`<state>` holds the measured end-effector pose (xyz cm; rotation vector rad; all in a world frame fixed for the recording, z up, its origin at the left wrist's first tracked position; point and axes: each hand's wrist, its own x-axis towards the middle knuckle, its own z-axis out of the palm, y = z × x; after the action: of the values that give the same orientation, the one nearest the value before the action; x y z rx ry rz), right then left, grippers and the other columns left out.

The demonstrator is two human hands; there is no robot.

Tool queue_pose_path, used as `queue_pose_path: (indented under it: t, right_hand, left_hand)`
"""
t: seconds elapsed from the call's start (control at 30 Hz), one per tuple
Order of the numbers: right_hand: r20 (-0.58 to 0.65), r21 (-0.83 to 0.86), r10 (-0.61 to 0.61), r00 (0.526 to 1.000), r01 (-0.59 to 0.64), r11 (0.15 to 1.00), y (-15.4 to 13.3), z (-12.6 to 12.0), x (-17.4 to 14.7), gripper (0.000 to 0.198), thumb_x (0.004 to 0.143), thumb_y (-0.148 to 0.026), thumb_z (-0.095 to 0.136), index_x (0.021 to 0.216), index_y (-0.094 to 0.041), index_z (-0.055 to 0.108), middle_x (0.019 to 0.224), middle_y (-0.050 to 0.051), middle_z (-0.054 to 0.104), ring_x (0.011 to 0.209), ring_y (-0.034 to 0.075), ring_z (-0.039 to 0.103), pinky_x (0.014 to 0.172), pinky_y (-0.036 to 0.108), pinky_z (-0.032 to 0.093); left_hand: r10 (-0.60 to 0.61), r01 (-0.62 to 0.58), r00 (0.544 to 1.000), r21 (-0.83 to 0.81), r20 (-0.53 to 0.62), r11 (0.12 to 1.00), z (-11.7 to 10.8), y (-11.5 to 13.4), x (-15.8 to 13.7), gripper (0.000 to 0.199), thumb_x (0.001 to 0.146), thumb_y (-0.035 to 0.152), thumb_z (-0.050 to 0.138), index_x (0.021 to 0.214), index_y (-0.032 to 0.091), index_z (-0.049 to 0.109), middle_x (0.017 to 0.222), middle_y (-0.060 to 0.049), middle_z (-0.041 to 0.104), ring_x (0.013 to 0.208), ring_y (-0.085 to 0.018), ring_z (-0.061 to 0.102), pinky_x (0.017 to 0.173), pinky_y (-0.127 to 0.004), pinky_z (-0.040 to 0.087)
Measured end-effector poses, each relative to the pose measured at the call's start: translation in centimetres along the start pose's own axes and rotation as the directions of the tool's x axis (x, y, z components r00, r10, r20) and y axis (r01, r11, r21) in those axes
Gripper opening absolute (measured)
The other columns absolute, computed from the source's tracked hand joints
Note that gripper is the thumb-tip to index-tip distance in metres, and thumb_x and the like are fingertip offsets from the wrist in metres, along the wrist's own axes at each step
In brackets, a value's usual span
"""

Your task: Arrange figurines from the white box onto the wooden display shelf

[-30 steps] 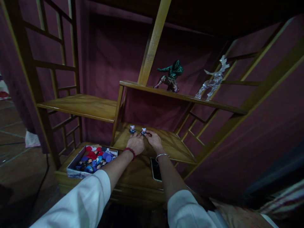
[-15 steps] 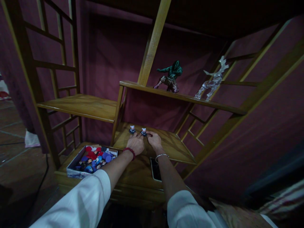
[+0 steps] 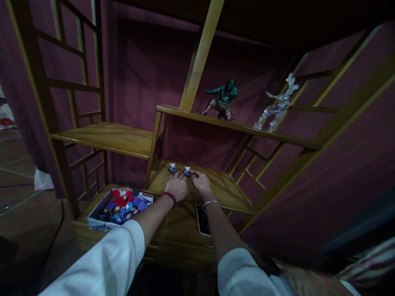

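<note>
Two small figurines with white cat-like heads and dark round bases stand side by side on the lower shelf: a left figurine [image 3: 172, 167] and a right figurine [image 3: 187, 171]. My left hand [image 3: 177, 187], a dark red bead bracelet at its wrist, reaches in just before them. Its fingers are stretched forward, the tips at the base of the right figurine. From the other side my right hand [image 3: 201, 182], with a silver bangle, has its thumb and forefinger closed at that same base. The exact finger contact is too small to make out.
An open box [image 3: 101, 224] of red, blue and purple figurines and discs stands lower left. A phone [image 3: 203, 220] lies under my right forearm. A green-topped crouching statue [image 3: 224, 99] and a clear deer figure [image 3: 277, 106] stand on the upper shelf [image 3: 243, 128].
The view has shifted very slightly. Both hands and the two figurines keep nearly the same places.
</note>
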<state>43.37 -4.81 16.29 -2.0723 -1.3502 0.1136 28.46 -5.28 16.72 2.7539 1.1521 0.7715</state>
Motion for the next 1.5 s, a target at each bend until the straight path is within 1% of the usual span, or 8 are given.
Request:
queue_pose_path:
  t: [0.2, 0.5, 0.67, 0.9, 1.07, 1.3, 1.4, 1.5]
  right_hand:
    - [-0.023, 0.031, 0.016, 1.000, -0.016, 0.999, 0.2, 0.1, 0.1, 0.027, 0.075, -0.024, 0.047, 0.097, -0.027, 0.063, 0.093, -0.001, 0.067, 0.085, 0.014, 0.061, 0.076, 0.023, 0.045]
    - [-0.057, 0.087, 0.052, 0.997, -0.047, 0.995, 0.0, -0.8, -0.8, 0.027, 0.078, -0.025, 0.044, 0.098, -0.026, 0.062, 0.094, -0.001, 0.067, 0.085, 0.013, 0.061, 0.075, 0.022, 0.045]
    - [-0.053, 0.055, 0.043, 0.998, -0.040, 0.998, -0.4, -1.1, -2.0, 0.028, 0.079, -0.026, 0.042, 0.097, -0.027, 0.063, 0.092, -0.001, 0.067, 0.083, 0.013, 0.061, 0.072, 0.022, 0.045]
    - [-0.045, 0.049, 0.035, 0.998, -0.033, 0.998, -1.3, -1.5, -4.2, 0.028, 0.080, -0.027, 0.041, 0.097, -0.026, 0.063, 0.091, -0.001, 0.067, 0.082, 0.013, 0.061, 0.073, 0.022, 0.045]
    - [-0.036, -0.005, 0.008, 0.999, -0.008, 1.000, -1.7, -1.6, -5.5, 0.028, 0.080, -0.026, 0.042, 0.097, -0.028, 0.063, 0.096, -0.002, 0.066, 0.087, 0.014, 0.061, 0.076, 0.023, 0.045]
    - [-0.074, -0.155, -0.082, 0.994, 0.069, 0.985, -2.3, -1.0, -7.4, 0.030, 0.080, -0.021, 0.039, 0.098, -0.026, 0.063, 0.097, 0.000, 0.066, 0.088, 0.015, 0.058, 0.079, 0.024, 0.042]
    - [-0.157, -0.237, -0.199, 0.967, 0.159, 0.958, -2.4, -0.1, -8.7, 0.030, 0.080, -0.018, 0.038, 0.096, -0.023, 0.064, 0.100, 0.002, 0.064, 0.092, 0.016, 0.054, 0.084, 0.025, 0.037]
    - [-0.268, -0.259, -0.300, 0.915, 0.232, 0.938, -2.3, 1.0, -10.0, 0.031, 0.082, -0.017, 0.035, 0.093, -0.018, 0.063, 0.095, 0.005, 0.064, 0.088, 0.017, 0.052, 0.083, 0.027, 0.036]
  left_hand:
    - [-0.028, 0.028, 0.999, -0.001, 0.015, 1.000, -0.4, 0.2, -0.1, 0.031, 0.080, 0.019, 0.036, 0.105, 0.014, 0.055, 0.116, -0.010, 0.055, 0.109, -0.024, 0.041, 0.089, -0.038, 0.035]
    - [-0.037, 0.037, 0.999, 0.012, -0.021, 0.999, -1.2, 0.4, -0.6, 0.025, 0.076, 0.015, 0.039, 0.088, 0.015, 0.060, 0.094, -0.009, 0.063, 0.096, -0.020, 0.052, 0.086, -0.030, 0.039]
    - [-0.039, 0.039, 0.999, 0.028, -0.018, 0.999, -1.7, 0.7, -1.0, 0.025, 0.077, 0.015, 0.038, 0.088, 0.016, 0.061, 0.093, -0.009, 0.063, 0.095, -0.019, 0.053, 0.089, -0.030, 0.038]
    - [0.083, -0.081, 0.995, 0.036, -0.049, 0.996, -1.6, 0.6, -2.2, 0.024, 0.079, 0.014, 0.037, 0.086, 0.013, 0.060, 0.089, -0.011, 0.062, 0.089, -0.019, 0.053, 0.091, -0.031, 0.035]
    - [0.116, -0.113, 0.992, 0.051, -0.055, 0.992, -1.4, 0.6, -3.5, 0.024, 0.081, 0.017, 0.037, 0.090, 0.012, 0.058, 0.094, -0.012, 0.060, 0.094, -0.021, 0.050, 0.087, -0.035, 0.036]
    - [0.030, -0.036, 0.985, -0.030, -0.168, 0.999, -0.4, 0.9, -6.1, 0.033, 0.085, 0.016, 0.028, 0.108, 0.014, 0.052, 0.118, -0.010, 0.054, 0.103, -0.020, 0.047, 0.089, -0.037, 0.035]
    - [0.085, -0.098, 0.976, -0.055, -0.200, 0.994, 0.4, 0.6, -8.0, 0.038, 0.084, 0.015, 0.031, 0.119, 0.012, 0.045, 0.129, -0.010, 0.045, 0.117, -0.020, 0.037, 0.097, -0.037, 0.030]
    - [0.184, -0.202, 0.960, -0.066, -0.209, 0.977, 1.1, 0.0, -9.6, 0.050, 0.079, 0.014, 0.037, 0.129, 0.009, 0.035, 0.136, -0.011, 0.036, 0.128, -0.021, 0.022, 0.104, -0.037, 0.022]
